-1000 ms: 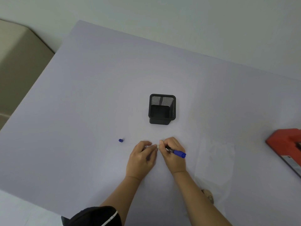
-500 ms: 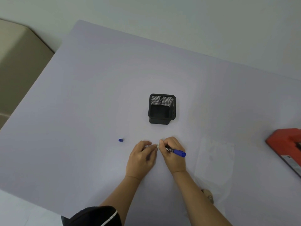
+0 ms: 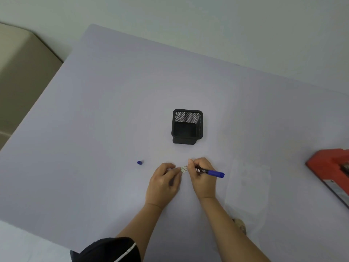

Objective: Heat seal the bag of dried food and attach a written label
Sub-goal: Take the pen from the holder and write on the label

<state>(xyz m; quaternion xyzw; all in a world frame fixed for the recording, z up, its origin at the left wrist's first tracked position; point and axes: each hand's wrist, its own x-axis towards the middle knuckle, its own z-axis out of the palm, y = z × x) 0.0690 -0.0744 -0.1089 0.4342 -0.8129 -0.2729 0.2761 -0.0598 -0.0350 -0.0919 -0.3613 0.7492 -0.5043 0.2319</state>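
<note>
A small white label (image 3: 184,169) lies on the lilac table between my two hands. My left hand (image 3: 164,184) pins its left end with the fingertips. My right hand (image 3: 203,176) grips a blue marker (image 3: 212,172), tip down on the label, barrel pointing right. The marker's blue cap (image 3: 139,162) stands alone to the left. A clear plastic bag (image 3: 247,188) lies flat to the right of my right forearm, with some brown dried food (image 3: 240,225) in its near end, partly hidden by the arm.
A black mesh pen holder (image 3: 187,126) stands just beyond my hands. The red heat sealer (image 3: 330,167) sits at the right edge, cut off by the frame. A beige cushion (image 3: 20,72) is off the table's left side.
None of the objects has moved. My hands stay in the same place on the label, with only slight shifts of the marker.
</note>
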